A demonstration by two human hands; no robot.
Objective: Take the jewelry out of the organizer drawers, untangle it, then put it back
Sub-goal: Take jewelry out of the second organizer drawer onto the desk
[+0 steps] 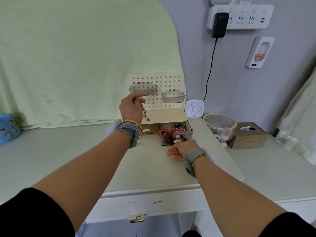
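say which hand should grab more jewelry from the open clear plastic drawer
Right, probably: right hand is at the front of the clear plastic drawer; left hand is raised, pinching a red beaded cord.

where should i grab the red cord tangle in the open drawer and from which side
Pinch the red cord tangle by the loops that rise above the left rim of the clear drawer, coming straight down from above. The drawer's walls block the sides, and those loops stand free of the beads beneath, so they likely lift first.
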